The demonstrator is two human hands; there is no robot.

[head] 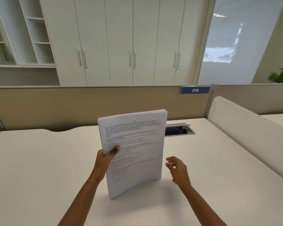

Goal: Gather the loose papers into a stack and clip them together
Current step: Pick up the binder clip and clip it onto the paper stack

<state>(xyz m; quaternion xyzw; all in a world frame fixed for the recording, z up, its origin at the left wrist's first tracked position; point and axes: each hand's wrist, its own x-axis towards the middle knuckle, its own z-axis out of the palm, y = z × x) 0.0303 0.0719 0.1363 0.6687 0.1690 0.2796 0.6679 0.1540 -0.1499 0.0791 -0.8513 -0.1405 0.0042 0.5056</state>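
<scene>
While the left hand (106, 158) pinches the paper stack (133, 150) upright at its nine-o'clock edge, bottom resting on the tabletop (39, 160), the right hand (176, 167) hovers empty, fingers loose, at three o'clock. Light, floppy, slippery sheets; best pinched at both side edges.

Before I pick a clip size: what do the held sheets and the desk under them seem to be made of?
Stack of sheets: plain white office paper, matte, with black printed text; it bows slightly where the left hand pinches its edge. Desk: smooth off-white top with a soft sheen, probably laminate, though the core cannot be told.
</scene>
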